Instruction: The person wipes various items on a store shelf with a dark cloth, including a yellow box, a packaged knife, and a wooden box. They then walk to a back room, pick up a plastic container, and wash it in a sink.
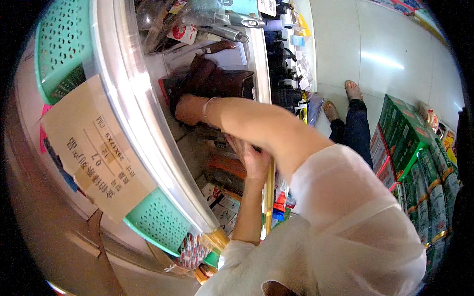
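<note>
My right arm, with a bangle at the wrist, reaches into the shelf compartment. My right hand (pixel 186 109) is in shadow against a dark brown box (pixel 231 83), its fingers hidden. Over that box rises a blurred dark brown piece (pixel 203 67). My left hand (pixel 255 161) is lower in the same compartment, beside the shelf's front rail and partly behind my right forearm. Its palm shows, but whether it grips anything is unclear. Blurred orange-red packages (pixel 226 165) lie close to its fingers.
Metal-handled utensils (pixel 226 33) lie above the dark box. A cardboard piece (pixel 98 148) bearing writing and a green perforated basket (pixel 159 220) stand left of the pale shelf edge (pixel 148 103). Black-handled goods (pixel 279 59) hang along the front. Green cartons (pixel 403 129) stand on the floor.
</note>
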`<state>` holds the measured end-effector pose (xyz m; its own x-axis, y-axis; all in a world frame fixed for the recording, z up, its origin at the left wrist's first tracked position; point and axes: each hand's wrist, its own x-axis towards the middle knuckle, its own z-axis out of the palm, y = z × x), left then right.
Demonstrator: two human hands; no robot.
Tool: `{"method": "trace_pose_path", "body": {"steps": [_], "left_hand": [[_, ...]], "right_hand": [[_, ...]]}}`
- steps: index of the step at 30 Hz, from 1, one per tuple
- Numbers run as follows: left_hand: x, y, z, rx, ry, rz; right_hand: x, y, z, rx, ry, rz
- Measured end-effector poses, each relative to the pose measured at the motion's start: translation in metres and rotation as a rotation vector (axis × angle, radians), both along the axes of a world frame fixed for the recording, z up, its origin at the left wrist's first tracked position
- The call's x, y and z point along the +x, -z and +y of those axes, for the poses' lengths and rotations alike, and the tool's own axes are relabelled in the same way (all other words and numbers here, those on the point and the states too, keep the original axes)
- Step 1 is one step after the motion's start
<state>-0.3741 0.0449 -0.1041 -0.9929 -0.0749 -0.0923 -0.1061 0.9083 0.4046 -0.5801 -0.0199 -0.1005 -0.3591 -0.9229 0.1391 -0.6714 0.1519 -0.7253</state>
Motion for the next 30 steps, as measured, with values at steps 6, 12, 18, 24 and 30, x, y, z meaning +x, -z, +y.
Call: {"method": "trace_pose_path", "body": {"steps": [6,12,18,24,30], "left_hand": [[-0.026,-0.007,0.025,-0.170,0.103,0.095],[-0.031,-0.012,0.031,-0.168,0.142,0.105],[-0.024,0.002,0.016,-0.168,0.161,0.113],[-0.021,-0.004,0.026,-0.181,0.116,0.085],[-0.020,0.001,0.024,-0.177,0.102,0.099]], "right_hand": [[-0.031,0.000,0.041,-0.200,0.321,-0.020],[-0.063,0.000,0.039,-0.109,0.251,-0.085],[-0.048,0.000,0.041,-0.088,0.223,-0.039],[-0.041,0.005,0.037,-0.146,0.195,-0.030],[-0.030,-0.004,0.055,-0.105,0.221,-0.057]]}}
